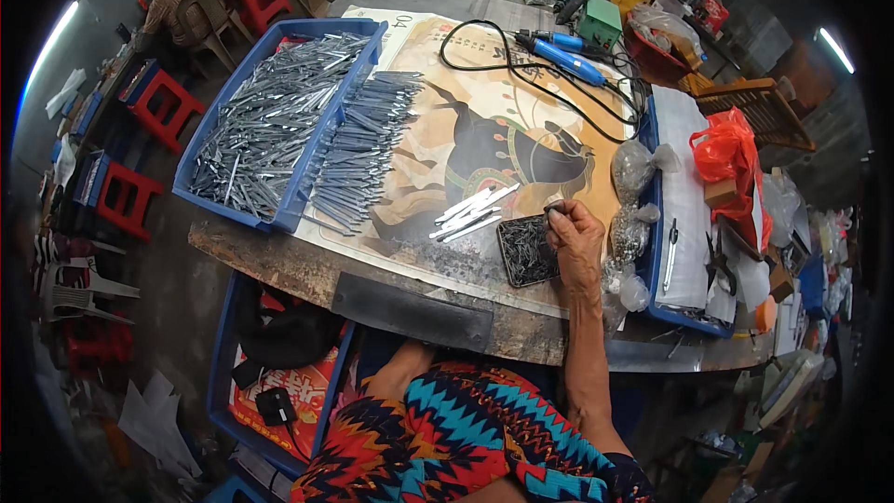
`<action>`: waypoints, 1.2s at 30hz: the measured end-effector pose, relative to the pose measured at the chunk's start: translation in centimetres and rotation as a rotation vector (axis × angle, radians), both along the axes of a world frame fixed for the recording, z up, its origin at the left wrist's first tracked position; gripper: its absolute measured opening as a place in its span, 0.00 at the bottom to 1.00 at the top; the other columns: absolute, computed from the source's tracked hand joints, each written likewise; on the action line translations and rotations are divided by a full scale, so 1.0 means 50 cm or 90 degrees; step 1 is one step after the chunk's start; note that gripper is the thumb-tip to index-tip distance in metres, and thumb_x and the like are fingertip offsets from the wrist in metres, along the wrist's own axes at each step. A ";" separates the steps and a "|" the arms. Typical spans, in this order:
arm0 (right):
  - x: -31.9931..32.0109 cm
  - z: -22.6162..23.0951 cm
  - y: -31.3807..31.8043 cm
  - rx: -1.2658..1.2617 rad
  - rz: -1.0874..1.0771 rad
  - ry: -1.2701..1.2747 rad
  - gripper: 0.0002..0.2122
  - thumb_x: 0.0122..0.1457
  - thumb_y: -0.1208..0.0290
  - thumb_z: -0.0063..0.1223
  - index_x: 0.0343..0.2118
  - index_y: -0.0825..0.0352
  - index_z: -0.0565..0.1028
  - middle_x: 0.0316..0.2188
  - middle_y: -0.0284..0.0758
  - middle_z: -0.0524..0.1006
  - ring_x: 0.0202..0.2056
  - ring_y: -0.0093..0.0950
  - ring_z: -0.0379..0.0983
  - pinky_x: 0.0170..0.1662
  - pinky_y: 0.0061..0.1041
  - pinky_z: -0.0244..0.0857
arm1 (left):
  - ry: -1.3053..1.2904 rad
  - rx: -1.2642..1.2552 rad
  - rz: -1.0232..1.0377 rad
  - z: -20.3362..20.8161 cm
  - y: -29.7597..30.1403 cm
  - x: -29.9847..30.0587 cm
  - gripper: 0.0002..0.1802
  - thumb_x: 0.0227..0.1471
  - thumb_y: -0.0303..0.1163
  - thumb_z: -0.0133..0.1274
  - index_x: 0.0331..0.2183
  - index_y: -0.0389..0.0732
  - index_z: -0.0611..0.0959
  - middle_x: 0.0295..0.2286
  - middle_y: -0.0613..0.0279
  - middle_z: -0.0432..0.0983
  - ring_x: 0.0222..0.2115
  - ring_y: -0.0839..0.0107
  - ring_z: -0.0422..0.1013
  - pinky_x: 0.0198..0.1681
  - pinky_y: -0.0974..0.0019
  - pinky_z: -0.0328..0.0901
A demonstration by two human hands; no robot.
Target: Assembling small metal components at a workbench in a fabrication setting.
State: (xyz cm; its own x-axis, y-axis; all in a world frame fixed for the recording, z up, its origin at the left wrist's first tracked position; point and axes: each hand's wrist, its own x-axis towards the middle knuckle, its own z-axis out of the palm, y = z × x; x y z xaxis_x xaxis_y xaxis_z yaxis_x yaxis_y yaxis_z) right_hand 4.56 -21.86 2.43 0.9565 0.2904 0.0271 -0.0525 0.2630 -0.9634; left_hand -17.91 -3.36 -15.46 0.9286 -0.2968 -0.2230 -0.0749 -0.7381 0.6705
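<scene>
Over at the workbench (279, 258), from the head view, the right hand (576, 240) pinches its fingertips together on what seems a small dark piece (554, 208), at one o'clock of the black dish (504, 255) of dark bits. White sticks (472, 213) lie at ten o'clock. The left hand is hidden; its fingers I can't tell. Picking small parts looks like the step; next calls for a fine grip. Print marks the horse poster (507, 151) at twelve.
</scene>
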 end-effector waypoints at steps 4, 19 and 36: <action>-0.003 0.003 0.006 -0.020 0.012 -0.005 0.06 0.53 0.75 0.50 0.32 0.71 0.71 0.21 0.29 0.69 0.18 0.14 0.60 0.21 0.11 0.52 | 0.021 0.000 -0.044 0.012 0.019 0.009 0.27 0.47 0.32 0.43 0.50 0.35 0.66 0.48 0.41 0.61 0.52 0.53 0.56 0.54 0.62 0.53; 0.011 -0.014 0.026 -0.024 -0.012 -0.028 0.06 0.53 0.77 0.49 0.31 0.75 0.71 0.19 0.29 0.68 0.18 0.15 0.60 0.21 0.13 0.53 | 0.178 -0.108 -0.258 0.034 -0.015 0.026 0.25 0.47 0.30 0.42 0.49 0.35 0.66 0.46 0.44 0.64 0.50 0.55 0.60 0.52 0.63 0.54; 0.012 -0.026 0.004 -0.084 -0.059 -0.081 0.04 0.52 0.77 0.49 0.28 0.73 0.72 0.18 0.27 0.69 0.18 0.12 0.59 0.20 0.11 0.53 | -0.133 -0.336 0.048 0.453 -0.032 0.206 0.12 0.47 0.19 0.45 0.36 0.35 0.77 0.25 0.54 0.76 0.25 0.67 0.72 0.33 0.68 0.65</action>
State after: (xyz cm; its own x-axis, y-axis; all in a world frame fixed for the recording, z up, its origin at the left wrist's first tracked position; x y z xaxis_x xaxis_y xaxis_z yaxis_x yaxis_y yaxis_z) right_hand 5.16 -21.67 1.13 0.9708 0.2100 0.1162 0.0897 0.1317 -0.9872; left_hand -7.62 -4.98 7.20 0.9600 -0.2491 0.1281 -0.2054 -0.3150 0.9266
